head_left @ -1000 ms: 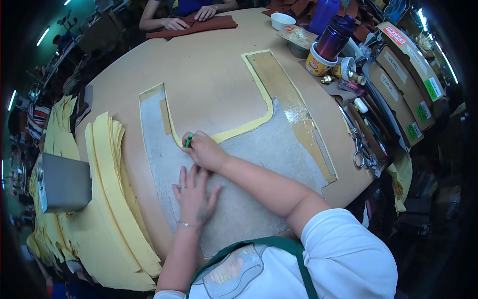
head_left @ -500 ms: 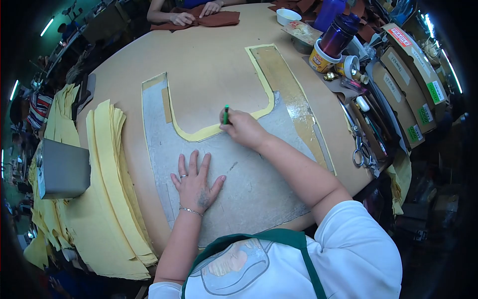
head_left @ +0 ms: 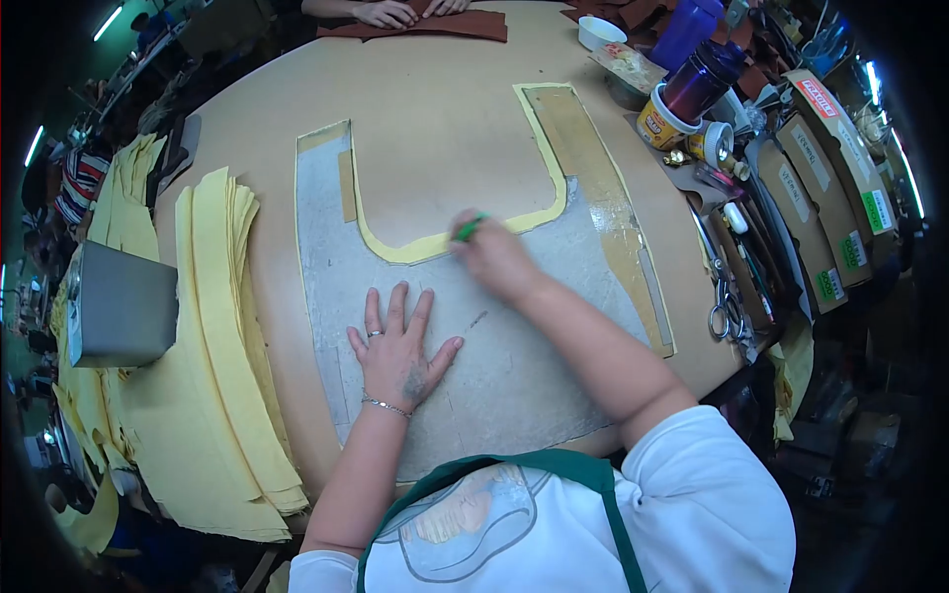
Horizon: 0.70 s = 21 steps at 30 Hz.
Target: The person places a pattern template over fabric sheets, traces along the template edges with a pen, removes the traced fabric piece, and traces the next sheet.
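Observation:
My left hand (head_left: 403,346) lies flat with spread fingers on a grey U-shaped template (head_left: 514,366). Beneath the template is yellow material (head_left: 415,249), which shows as a band along the inner curve and as a thin rim at the outer edges. My right hand (head_left: 491,255), slightly blurred, is closed on a green pen-like tool (head_left: 471,227) at the yellow band, near the bottom of the curve. The tool's tip cannot be made out. Tan patches (head_left: 565,128) cover parts of the template's right arm.
Stacked yellow sheets (head_left: 213,356) and a metal block (head_left: 124,306) are at the left. On the right are scissors (head_left: 727,306), pens, a tub (head_left: 660,124), a dark bottle (head_left: 704,81) and cardboard boxes (head_left: 806,198). Across the table, another person's hands (head_left: 388,14) rest on brown material (head_left: 445,27).
My right hand has moved rightward along the inner curve with the green tool. My left hand has spread out flat, away from the right hand. The camera view has shifted slightly.

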Available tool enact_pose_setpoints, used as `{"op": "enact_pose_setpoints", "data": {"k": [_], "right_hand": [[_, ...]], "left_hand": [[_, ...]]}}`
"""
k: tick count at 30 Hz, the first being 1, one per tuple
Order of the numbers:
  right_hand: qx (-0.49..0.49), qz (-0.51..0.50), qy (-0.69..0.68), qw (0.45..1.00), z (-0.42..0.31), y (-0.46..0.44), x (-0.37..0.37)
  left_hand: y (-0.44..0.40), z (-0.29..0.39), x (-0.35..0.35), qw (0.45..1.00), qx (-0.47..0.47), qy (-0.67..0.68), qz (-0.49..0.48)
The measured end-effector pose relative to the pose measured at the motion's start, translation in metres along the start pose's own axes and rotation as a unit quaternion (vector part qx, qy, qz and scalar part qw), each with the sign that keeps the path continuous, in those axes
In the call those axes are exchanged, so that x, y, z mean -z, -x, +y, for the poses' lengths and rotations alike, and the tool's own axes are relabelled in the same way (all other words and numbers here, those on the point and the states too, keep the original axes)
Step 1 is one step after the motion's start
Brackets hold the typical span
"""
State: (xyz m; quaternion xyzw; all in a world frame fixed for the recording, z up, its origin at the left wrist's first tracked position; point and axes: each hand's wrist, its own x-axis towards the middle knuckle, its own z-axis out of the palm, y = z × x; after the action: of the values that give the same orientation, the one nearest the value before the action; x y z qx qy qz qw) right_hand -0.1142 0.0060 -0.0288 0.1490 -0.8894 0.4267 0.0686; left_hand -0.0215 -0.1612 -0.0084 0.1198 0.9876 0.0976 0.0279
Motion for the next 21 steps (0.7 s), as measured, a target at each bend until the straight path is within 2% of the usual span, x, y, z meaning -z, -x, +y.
{"op": "enact_pose_setpoints", "data": {"k": [3,6,9,12,16,19,21], "right_hand": [[-0.062,0.041,-0.018,0.997,0.036,0.011,0.063],[-0.126,0.035,-0.096,0.987,0.069,0.011,0.102],[-0.154,-0.021,-0.084,0.984,0.098,-0.007,0.123],[-0.133,-0.112,0.030,0.984,0.103,-0.042,0.142],[-0.111,-0.153,0.106,0.976,0.123,-0.099,0.150],[-0.077,-0.140,0.065,0.985,0.139,-0.145,0.147],[-0.140,-0.129,0.015,0.982,0.141,-0.173,0.147]], "left_hand": [[0.000,0.001,0.001,1.000,0.006,0.000,-0.003],[0.000,0.001,0.002,1.000,0.008,0.005,-0.009],[-0.001,0.002,0.002,1.000,0.010,0.005,-0.013],[-0.002,0.003,0.003,1.000,0.012,0.001,-0.017],[-0.003,0.003,0.002,1.000,0.010,-0.006,-0.014],[-0.004,0.003,0.002,1.000,0.010,-0.008,-0.012],[-0.006,0.003,0.003,1.000,0.013,-0.005,-0.016]]}}
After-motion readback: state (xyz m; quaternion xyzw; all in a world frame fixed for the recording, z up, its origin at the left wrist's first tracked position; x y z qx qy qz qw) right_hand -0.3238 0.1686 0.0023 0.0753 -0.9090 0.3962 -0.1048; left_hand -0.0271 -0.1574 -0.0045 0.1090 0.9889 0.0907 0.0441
